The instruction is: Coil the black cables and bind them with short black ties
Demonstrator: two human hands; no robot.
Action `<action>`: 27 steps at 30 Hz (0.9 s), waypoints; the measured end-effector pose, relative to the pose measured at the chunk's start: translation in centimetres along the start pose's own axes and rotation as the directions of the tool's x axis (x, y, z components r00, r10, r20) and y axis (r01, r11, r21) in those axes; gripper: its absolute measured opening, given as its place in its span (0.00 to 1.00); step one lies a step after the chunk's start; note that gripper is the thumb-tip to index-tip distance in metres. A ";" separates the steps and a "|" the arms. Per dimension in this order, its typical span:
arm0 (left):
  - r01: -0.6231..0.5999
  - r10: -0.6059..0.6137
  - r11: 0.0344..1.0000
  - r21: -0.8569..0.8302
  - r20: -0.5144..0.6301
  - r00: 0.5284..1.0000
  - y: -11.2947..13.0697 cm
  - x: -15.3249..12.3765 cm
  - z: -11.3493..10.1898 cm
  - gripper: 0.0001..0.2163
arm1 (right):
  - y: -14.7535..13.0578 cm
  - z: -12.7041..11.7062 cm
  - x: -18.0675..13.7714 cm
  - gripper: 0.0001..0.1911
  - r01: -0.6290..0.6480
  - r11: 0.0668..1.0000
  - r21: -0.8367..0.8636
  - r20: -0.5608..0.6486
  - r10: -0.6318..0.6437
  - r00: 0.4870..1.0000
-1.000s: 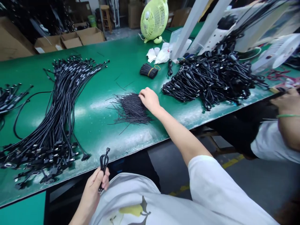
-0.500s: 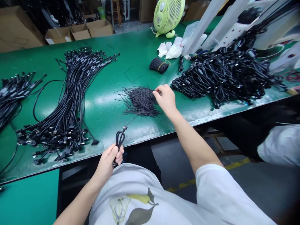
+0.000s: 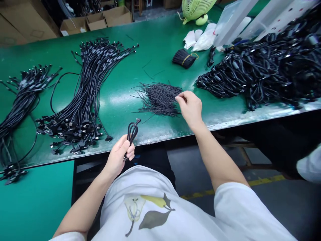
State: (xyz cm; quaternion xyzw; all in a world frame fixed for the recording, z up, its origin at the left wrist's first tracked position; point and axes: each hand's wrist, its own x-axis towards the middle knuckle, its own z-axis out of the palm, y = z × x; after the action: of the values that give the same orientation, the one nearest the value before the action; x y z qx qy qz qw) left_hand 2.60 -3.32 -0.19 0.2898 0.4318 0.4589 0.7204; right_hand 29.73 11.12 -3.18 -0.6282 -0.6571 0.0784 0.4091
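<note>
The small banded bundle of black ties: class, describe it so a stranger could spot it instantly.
On the green worktable, look past the loose heap of thin black twist ties toward the pale green fan. There lies the short black tie bundle. Unlike its neighbours, a yellow rubber band cinches it.

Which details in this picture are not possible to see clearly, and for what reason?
All in the head view:
- Right hand at the pile of thin black ties: too small to tell whether the fingertips pinch one.
- Folded cable: its lower part is hidden inside the left hand.
- Green fan: cut off by the top edge.
- Tangled cable heap: runs past the right edge.
</note>
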 end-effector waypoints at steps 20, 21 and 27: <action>-0.029 -0.060 0.858 0.513 0.156 0.986 -2.0 1.0 -1.6 0.12 | -11.7 -0.3 -9.1 0.11 0.951 0.300 0.069 0.417 -0.875 0.246; 0.008 -0.092 0.884 0.468 0.156 0.983 -1.9 1.0 -1.6 0.14 | -11.8 -0.6 -9.0 0.11 0.960 0.273 0.066 0.443 -0.870 0.217; 0.236 -0.288 0.929 0.284 0.156 0.945 -2.3 1.0 -1.5 0.17 | -12.4 -1.8 -10.1 0.17 0.998 0.033 -0.054 0.597 -0.800 0.059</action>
State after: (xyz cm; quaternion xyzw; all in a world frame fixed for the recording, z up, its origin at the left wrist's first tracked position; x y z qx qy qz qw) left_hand 2.43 -3.30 -3.12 0.3653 0.4508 0.2666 0.7696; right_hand 20.22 -1.10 1.20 -0.0833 -0.9664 -0.2385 0.0463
